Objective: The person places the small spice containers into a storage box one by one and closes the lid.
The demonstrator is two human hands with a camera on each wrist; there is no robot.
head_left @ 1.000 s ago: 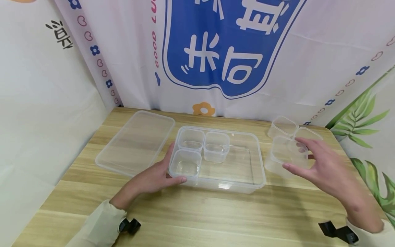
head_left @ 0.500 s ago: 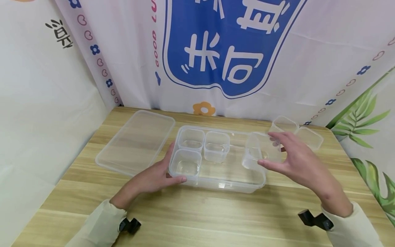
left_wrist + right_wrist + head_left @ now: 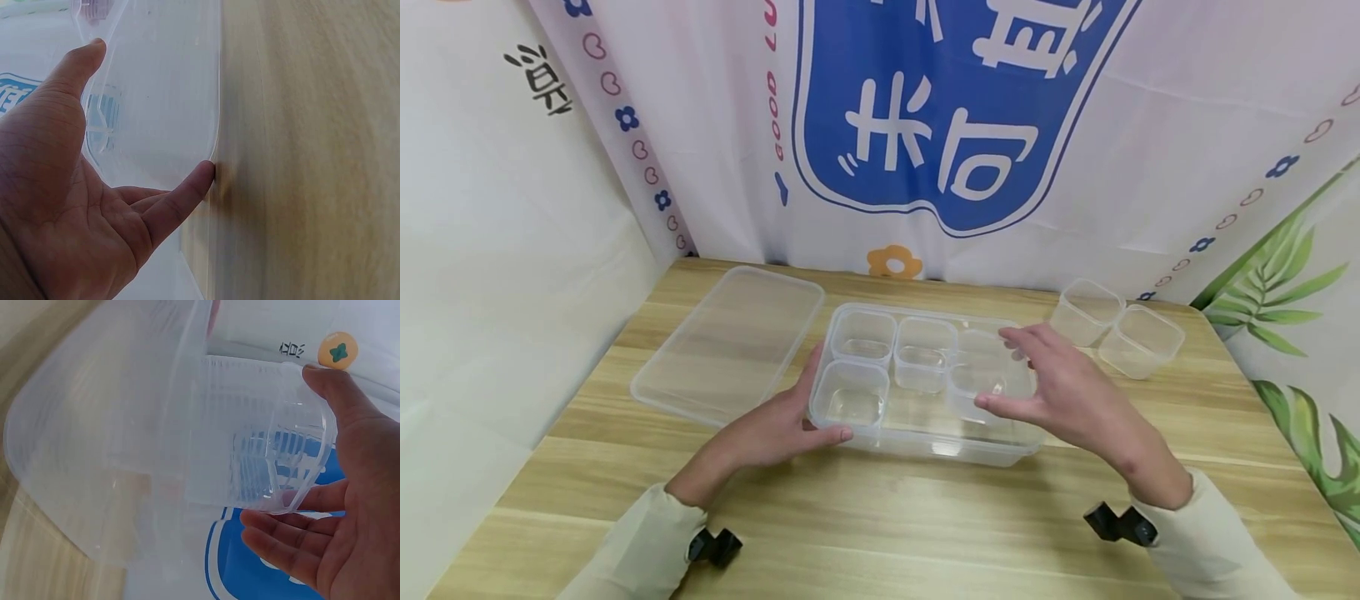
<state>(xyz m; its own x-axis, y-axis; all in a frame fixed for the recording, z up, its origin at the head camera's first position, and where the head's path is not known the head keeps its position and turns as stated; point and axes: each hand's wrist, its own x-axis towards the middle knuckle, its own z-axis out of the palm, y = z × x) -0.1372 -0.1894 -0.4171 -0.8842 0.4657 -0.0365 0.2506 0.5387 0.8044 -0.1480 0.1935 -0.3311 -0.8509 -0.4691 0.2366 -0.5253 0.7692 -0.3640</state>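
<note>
A large clear plastic food container (image 3: 917,443) stands on the wooden table, with three small square clear tubs (image 3: 852,397) in its left and middle part. My left hand (image 3: 778,432) holds its left end, thumb along the front rim and fingers behind the end wall. In the left wrist view a fingertip (image 3: 203,169) touches the wall's lower edge. Over the container's right part, my right hand (image 3: 1071,404) grips another small clear tub (image 3: 250,437) by its rim, thumb on one side and fingers on the other. That tub is upright, close beside the middle tub.
A flat clear lid (image 3: 730,346) lies on the table (image 3: 887,533) to the container's left. Two more small tubs, a rear one (image 3: 1086,315) and a nearer one (image 3: 1142,340), stand at the back right. A printed cloth (image 3: 715,167) hangs behind the table.
My right hand has carried the small tub leftward from beside the two tubs at the right, over the large container. My left hand has stayed on the container's left end.
</note>
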